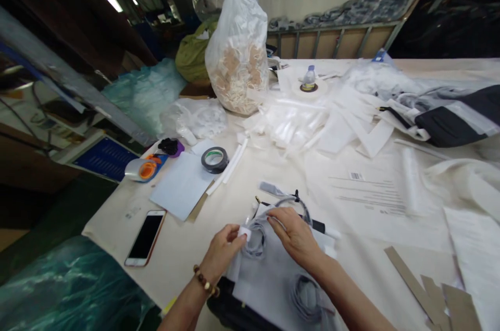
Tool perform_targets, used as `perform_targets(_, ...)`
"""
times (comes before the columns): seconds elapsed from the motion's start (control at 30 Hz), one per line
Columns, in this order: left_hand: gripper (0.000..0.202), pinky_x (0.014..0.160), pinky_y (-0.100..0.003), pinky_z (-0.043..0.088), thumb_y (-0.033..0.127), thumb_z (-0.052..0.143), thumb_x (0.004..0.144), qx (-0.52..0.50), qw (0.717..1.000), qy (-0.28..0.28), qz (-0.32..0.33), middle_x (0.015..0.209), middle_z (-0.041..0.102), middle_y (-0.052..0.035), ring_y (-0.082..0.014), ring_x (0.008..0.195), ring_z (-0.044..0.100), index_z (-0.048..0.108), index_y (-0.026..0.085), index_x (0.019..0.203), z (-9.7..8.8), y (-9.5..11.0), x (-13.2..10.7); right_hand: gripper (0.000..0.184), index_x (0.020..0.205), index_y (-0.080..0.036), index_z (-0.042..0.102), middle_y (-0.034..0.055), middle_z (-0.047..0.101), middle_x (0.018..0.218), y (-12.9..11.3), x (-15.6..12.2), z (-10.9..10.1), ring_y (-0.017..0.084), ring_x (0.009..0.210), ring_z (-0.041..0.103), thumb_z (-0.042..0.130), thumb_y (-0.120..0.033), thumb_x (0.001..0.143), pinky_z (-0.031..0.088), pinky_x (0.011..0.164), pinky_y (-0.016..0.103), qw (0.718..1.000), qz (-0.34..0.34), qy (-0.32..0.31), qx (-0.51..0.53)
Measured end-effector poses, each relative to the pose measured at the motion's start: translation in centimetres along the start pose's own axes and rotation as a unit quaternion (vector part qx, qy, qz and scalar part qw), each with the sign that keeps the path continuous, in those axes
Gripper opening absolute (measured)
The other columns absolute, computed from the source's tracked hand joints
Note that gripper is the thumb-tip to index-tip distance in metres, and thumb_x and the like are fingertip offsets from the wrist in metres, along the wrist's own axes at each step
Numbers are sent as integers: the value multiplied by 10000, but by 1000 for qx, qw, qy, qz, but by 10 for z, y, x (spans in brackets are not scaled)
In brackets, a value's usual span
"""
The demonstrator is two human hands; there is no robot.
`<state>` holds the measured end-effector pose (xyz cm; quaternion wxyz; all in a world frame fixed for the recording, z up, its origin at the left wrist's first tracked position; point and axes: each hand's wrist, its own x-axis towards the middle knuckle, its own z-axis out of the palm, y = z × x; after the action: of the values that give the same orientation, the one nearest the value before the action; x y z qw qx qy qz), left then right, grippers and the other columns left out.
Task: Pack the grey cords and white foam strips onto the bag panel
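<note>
A black bag point(234, 305) with a pale grey sheet point(269, 281) over it lies at the table's front edge. My left hand point(223, 250) pinches a small white piece point(245, 231), perhaps a label or wrapping, at the side of a coiled grey strap point(255, 244). Just right of that coil, my right hand point(295, 234) has thumb and fingers closed on the grey strap where it runs toward a loop at the bag's far edge. A second grey coil point(307, 297) rests on the sheet near my right forearm.
Left of the bag lie a phone point(146, 238), a light blue sheet point(185, 185), a black tape roll point(214, 159) and a tape dispenser point(146, 168). A filled plastic bag point(238, 55) stands behind. Cardboard strips point(416, 281) and another black bag point(449, 125) are on the right.
</note>
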<state>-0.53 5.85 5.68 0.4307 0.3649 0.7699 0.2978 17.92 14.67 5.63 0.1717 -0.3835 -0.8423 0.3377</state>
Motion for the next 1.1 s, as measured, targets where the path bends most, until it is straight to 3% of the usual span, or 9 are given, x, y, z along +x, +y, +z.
perform_targets(0.1, 347, 712, -320, 484, 426, 545, 631, -54, 998, -38, 6, 754, 669, -53, -218, 769, 623, 603, 141, 821, 12, -7, 10, 292, 968, -210, 621, 40, 673, 917, -15, 29, 11, 208, 891, 566, 351, -319, 952, 403, 802, 326, 994, -16, -76, -77)
perform_targets(0.3, 205, 687, -280, 444, 252, 602, 610, -108, 994, -5, -13, 740, 643, -29, -176, 731, 588, 589, 136, 778, 19, -1, 8, 367, 793, -179, 644, 60, 693, 821, -36, 58, 26, 204, 820, 613, 361, -359, 943, 389, 653, 272, 974, -15, -167, -152)
perform_targets(0.47, 256, 647, -248, 404, 104, 664, 546, -104, 994, 9, -13, 728, 606, 20, -140, 692, 544, 523, 174, 748, 26, 12, 0, 330, 808, -185, 644, 64, 698, 855, -47, 67, 25, 193, 817, 641, 392, -364, 926, 388, 634, 260, 962, 17, -187, -199)
perform_targets(0.73, 335, 600, -228, 376, 149, 730, 524, -100, 994, -42, -19, 658, 508, 53, -125, 665, 495, 444, 192, 694, 33, 11, 10, 298, 902, -140, 633, 137, 691, 908, -55, 61, 21, 260, 872, 651, 396, -320, 918, 443, 678, 306, 940, 113, -190, -261)
perform_targets(0.97, 351, 745, -240, 434, 170, 696, 605, -103, 990, -95, -4, 948, 620, -66, -186, 900, 575, 415, 192, 813, 33, 15, 12, 252, 940, -114, 621, 168, 688, 906, -58, 59, 29, 273, 876, 650, 397, -222, 899, 453, 694, 319, 934, 153, -192, -261)
perform_targets(1.1, 269, 815, -314, 414, 270, 587, 714, -54, 991, -123, 6, 1024, 615, -134, -246, 978, 556, 458, 153, 919, 32, 16, 11, 180, 909, -129, 617, 147, 698, 876, -49, 63, 34, 262, 855, 655, 458, -187, 846, 440, 659, 294, 937, 170, -193, -235)
